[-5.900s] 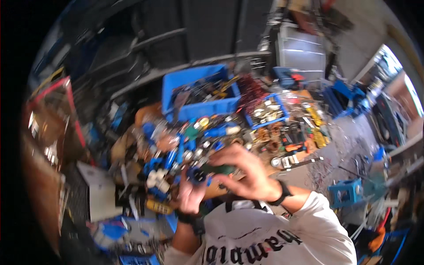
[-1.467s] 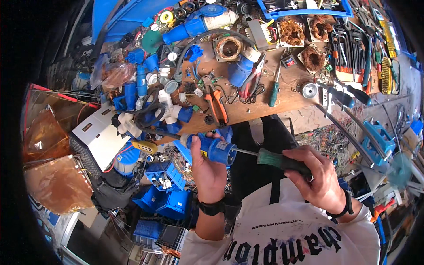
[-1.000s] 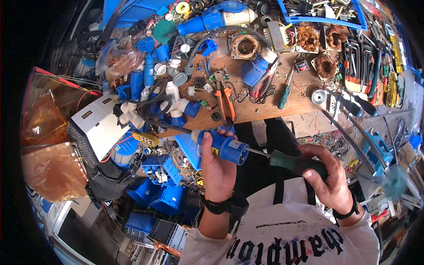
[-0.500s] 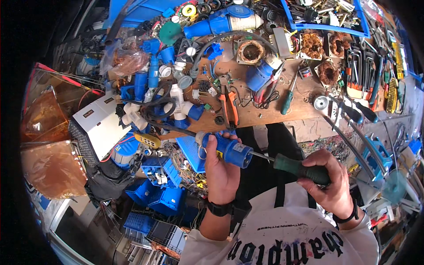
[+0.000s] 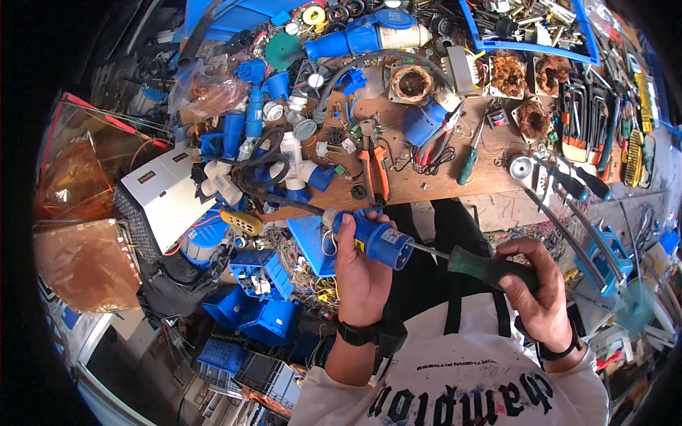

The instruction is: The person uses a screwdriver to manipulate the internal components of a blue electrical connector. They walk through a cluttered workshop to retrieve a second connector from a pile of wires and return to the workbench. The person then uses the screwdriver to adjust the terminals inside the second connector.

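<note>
My left hand (image 5: pixel 362 277) is closed around a blue industrial plug (image 5: pixel 383 241) with a grey cable leaving its back toward the bench. In my right hand (image 5: pixel 536 295) is a dark green screwdriver handle (image 5: pixel 479 266); its thin metal shaft (image 5: pixel 430 250) reaches the front face of the plug, where I cannot make out what the tip touches. Just above the plug, orange-handled pliers (image 5: pixel 376 170) lie near the edge of the wooden bench (image 5: pixel 426 188). Another green screwdriver (image 5: pixel 467 167) and a blue connector (image 5: pixel 419 124) lie farther back on the wood.
The bench holds several plugs, rusty stator parts (image 5: pixel 508 78), black-handled tools (image 5: pixel 568 183) and a blue bin (image 5: pixel 593 35) of hardware. Left are a white metal box (image 5: pixel 163 199) and a yellow controller (image 5: pixel 241 222); below are blue crates (image 5: pixel 270 323). A light-blue appliance (image 5: pixel 604 259) stands right.
Since the blurred oldest frame, my view has tilted down onto the bench. Over the last second, both hands and the bench shifted slightly rightward in view, with the screwdriver still at the plug.
</note>
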`<action>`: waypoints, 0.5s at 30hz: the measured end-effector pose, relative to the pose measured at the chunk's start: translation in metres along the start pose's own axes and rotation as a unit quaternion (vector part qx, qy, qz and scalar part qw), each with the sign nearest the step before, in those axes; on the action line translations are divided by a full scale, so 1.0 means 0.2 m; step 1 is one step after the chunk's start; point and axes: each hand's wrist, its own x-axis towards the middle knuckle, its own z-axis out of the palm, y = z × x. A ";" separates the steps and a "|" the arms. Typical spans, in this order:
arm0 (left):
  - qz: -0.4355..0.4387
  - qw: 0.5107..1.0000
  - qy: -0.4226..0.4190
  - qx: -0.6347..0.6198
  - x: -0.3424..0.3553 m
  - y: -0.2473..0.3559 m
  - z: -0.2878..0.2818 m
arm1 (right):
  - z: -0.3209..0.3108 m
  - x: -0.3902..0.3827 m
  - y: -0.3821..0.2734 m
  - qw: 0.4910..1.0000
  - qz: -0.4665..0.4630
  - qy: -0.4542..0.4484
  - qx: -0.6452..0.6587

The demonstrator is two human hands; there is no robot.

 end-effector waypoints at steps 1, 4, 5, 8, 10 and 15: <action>0.002 1.000 -0.006 0.001 0.00 0.00 0.00 | 0.00 0.00 0.01 0.999 -0.041 -0.001 -0.024; 0.009 1.000 -0.014 0.001 0.00 -0.01 -0.01 | 0.00 0.02 0.04 0.983 -0.159 -0.001 -0.096; 0.012 1.000 -0.011 0.000 -0.01 -0.01 -0.01 | 0.01 0.03 0.03 0.973 -0.195 0.002 -0.119; 0.013 1.000 -0.002 0.000 0.00 -0.01 -0.01 | -0.01 0.04 0.04 0.946 -0.278 0.006 -0.167; 0.009 1.000 0.005 -0.002 0.00 -0.02 0.00 | -0.01 0.03 0.05 0.944 -0.288 0.008 -0.161; -0.009 1.000 -0.008 -0.007 0.00 -0.01 -0.01 | 0.00 0.03 0.05 0.971 -0.228 0.023 -0.068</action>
